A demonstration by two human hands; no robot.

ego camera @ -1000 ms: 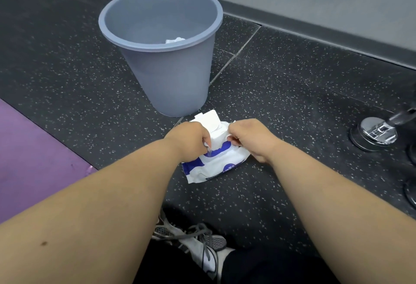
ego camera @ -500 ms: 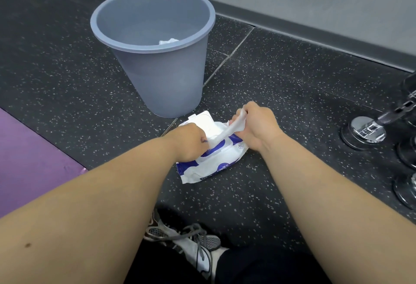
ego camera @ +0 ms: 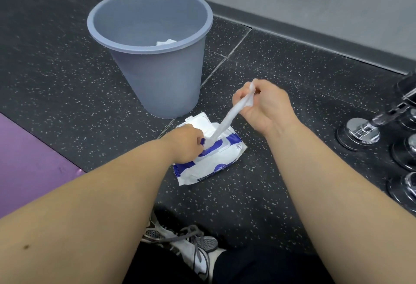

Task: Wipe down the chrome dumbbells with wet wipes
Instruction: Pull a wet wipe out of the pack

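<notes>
Speckled floor (ego camera: 281,76) between bin (ego camera: 162,76), dumbbells (ego camera: 358,132)

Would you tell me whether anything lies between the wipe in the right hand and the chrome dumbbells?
Nothing visible: only bare floor separates the right hand and wipe from the dumbbells. Its lower end is in the pack.
</notes>
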